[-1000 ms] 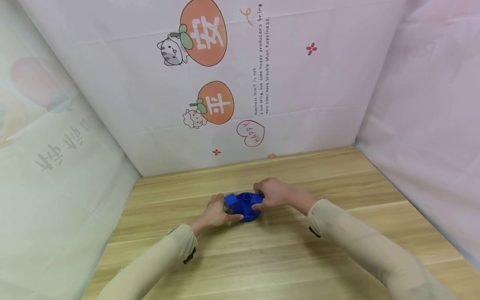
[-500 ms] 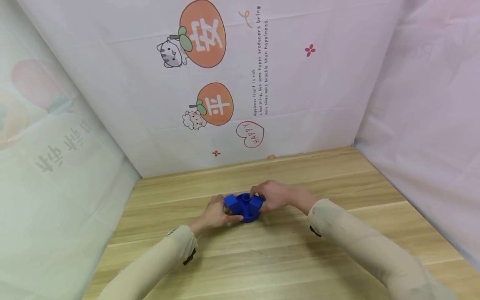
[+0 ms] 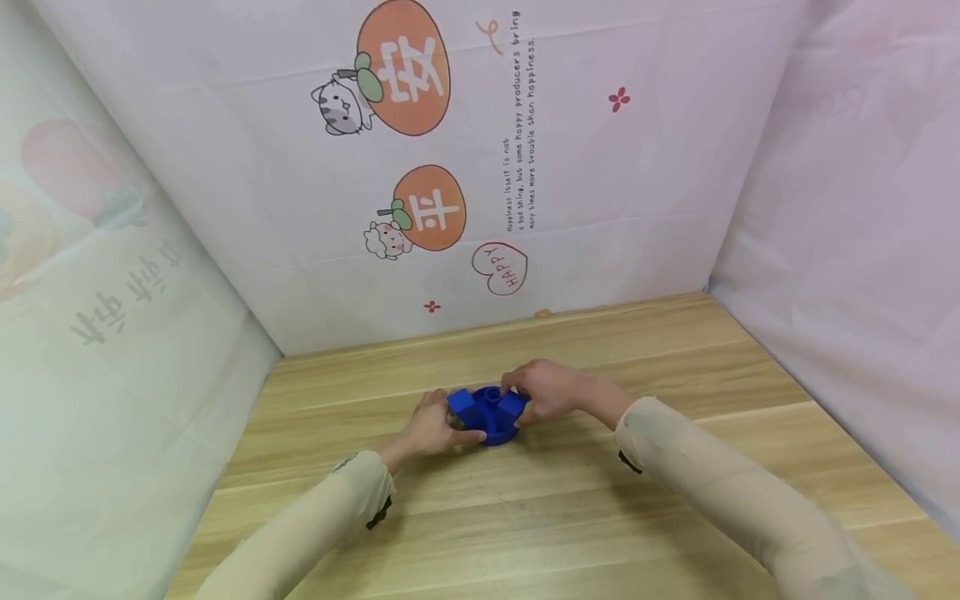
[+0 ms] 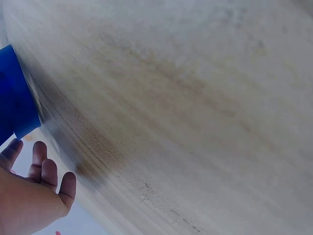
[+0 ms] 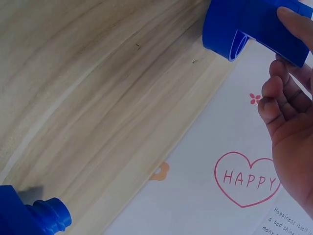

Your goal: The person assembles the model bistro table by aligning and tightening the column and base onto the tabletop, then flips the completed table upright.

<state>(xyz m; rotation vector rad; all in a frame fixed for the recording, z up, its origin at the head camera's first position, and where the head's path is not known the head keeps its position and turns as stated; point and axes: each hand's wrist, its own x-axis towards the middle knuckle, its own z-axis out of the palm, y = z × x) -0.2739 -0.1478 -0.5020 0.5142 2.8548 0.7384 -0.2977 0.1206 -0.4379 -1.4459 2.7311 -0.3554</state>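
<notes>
A blue round plastic piece [image 3: 497, 435] with a low rim and a short ring on top stands on the wooden table in the head view. Angled blocks rise at its left and right. My left hand [image 3: 429, 427] grips the left side, thumb along the near rim; in the left wrist view that hand [image 4: 34, 193] is beside the blue wall [image 4: 18, 95]. My right hand [image 3: 551, 389] pinches the right block [image 3: 512, 406] between finger and thumb. In the right wrist view, the thumb [image 5: 298, 24] lies on the block's flat face, other fingers curled below.
A blue part with a threaded neck [image 5: 51, 215] appears at the lower left of the right wrist view; I cannot find it in the head view. A printed white cloth [image 3: 585, 208] hangs behind the table [image 3: 510, 517], with more cloth at both sides.
My right index finger has shifted to the inner side of the right block, and the thumb has drawn back from its top. The left hand and blue piece stay in place.
</notes>
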